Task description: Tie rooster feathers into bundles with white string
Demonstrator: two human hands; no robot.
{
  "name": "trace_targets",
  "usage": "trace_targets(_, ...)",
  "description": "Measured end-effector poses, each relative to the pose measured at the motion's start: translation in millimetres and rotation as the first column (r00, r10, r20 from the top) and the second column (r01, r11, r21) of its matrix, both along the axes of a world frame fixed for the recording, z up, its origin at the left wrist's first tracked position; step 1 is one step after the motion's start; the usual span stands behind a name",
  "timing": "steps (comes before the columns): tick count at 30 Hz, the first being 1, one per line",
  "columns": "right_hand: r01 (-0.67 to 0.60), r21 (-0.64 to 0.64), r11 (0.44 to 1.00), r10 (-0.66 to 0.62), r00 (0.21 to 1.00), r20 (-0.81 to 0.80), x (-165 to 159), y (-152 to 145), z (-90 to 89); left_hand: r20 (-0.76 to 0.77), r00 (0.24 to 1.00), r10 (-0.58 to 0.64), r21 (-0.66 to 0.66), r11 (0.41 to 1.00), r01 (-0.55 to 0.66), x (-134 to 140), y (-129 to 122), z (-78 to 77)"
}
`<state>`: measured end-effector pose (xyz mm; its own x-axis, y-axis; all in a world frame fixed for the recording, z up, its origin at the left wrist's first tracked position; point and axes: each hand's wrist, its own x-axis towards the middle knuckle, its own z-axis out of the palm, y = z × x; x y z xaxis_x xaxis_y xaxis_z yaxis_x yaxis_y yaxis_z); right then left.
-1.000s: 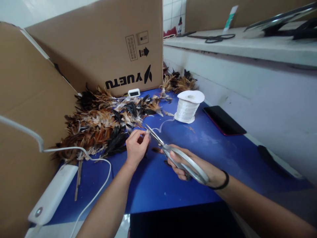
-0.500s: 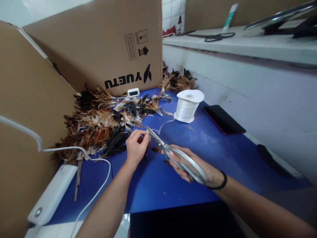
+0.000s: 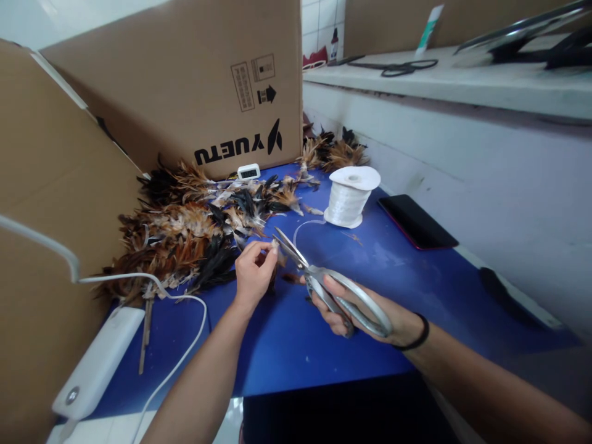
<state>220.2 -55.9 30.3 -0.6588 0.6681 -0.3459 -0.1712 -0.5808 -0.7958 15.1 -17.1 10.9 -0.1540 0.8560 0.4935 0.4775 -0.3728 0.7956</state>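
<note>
My left hand point(image 3: 254, 268) is closed in a pinch on a feather point(image 3: 275, 245); its pale tip shows at the fingertips, and the rest is mostly hidden behind the hand. Silver-handled scissors point(image 3: 319, 277) are gripped in my right hand point(image 3: 340, 314), their blades slightly apart and pointing up-left, just right of the pinched tip. From a white spool of ribbon point(image 3: 349, 200), a thin ribbon point(image 3: 301, 227) curves down behind the blades. A brown feather point(image 3: 291, 279) lies on the blue tabletop point(image 3: 287, 357) between my hands.
Brown and black feather bunches point(image 3: 180, 228) cover the left side, before a cardboard box point(image 3: 185, 80). A small white digital display point(image 3: 248, 172) stands behind them. A dark tablet or phone point(image 3: 419, 222) lies right. A white device point(image 3: 99, 364) and cable point(image 3: 203, 314) sit front left.
My right hand and the scissors have shifted slightly right, and the blades have parted a little. The ribbon now bends in a single curve. My left hand stays nearly still.
</note>
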Motion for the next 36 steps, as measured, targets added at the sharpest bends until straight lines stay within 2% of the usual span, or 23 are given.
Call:
trace_targets(2,0.006,0.076,0.997,-0.013,0.996,0.088,5,4,5.6,0.166,0.986,0.010,-0.110,0.994,0.008,-1,2,-0.4)
trace_targets(4,-0.014,0.263,0.965,-0.052,0.968,0.244,14,12,12.1,0.368,0.929,0.031,-0.256,0.964,0.069,-2,3,0.3)
trace_targets(5,-0.043,0.395,0.918,-0.102,0.935,0.340,19,18,15.1,0.457,0.889,0.042,-0.318,0.941,0.118,-3,3,1.1)
trace_targets(6,-0.096,0.532,0.841,-0.178,0.880,0.441,24,23,17.5,0.528,0.847,0.052,-0.362,0.917,0.170,-4,4,2.3)
trace_targets(8,-0.260,0.700,0.665,-0.366,0.704,0.609,33,36,19.9,0.615,0.786,0.061,-0.396,0.886,0.242,-6,4,4.6)
trace_targets(9,-0.347,0.722,0.599,-0.451,0.599,0.662,36,42,19.6,0.639,0.767,0.063,-0.398,0.880,0.259,-7,5,5.5)
trace_targets(11,-0.490,0.694,0.528,-0.561,0.413,0.718,40,52,16.0,0.671,0.739,0.067,-0.387,0.881,0.272,-10,6,6.1)
trace_targets(12,-0.539,0.675,0.504,-0.595,0.349,0.724,40,56,12.8,0.689,0.721,0.071,-0.371,0.889,0.267,-11,7,5.9)
trace_targets(14,-0.598,0.658,0.458,-0.652,0.278,0.706,39,63,4.8,0.732,0.676,0.084,-0.329,0.913,0.243,-13,10,4.9)
trace_targets(17,-0.636,0.651,0.413,-0.708,0.225,0.669,38,68,-8.3,0.784,0.611,0.110,-0.301,0.928,0.220,-17,12,3.5)
trace_targets(21,-0.652,0.654,0.385,-0.745,0.200,0.637,40,71,-19.1,0.821,0.557,0.125,-0.318,0.910,0.265,-21,13,3.0)
trace_targets(27,-0.665,0.661,0.349,-0.774,0.193,0.603,46,70,-20.5,0.853,0.487,0.187,-0.344,0.903,0.257,-22,15,2.2)
trace_targets(33,-0.704,0.647,0.294,-0.805,0.182,0.564,52,69,-20.5,0.900,0.396,0.183,-0.335,0.872,0.358,-25,15,1.7)
trace_targets(36,-0.720,0.642,0.262,-0.813,0.193,0.549,53,68,-20.2,0.904,0.385,0.185,-0.333,0.870,0.364,-24,14,1.7)
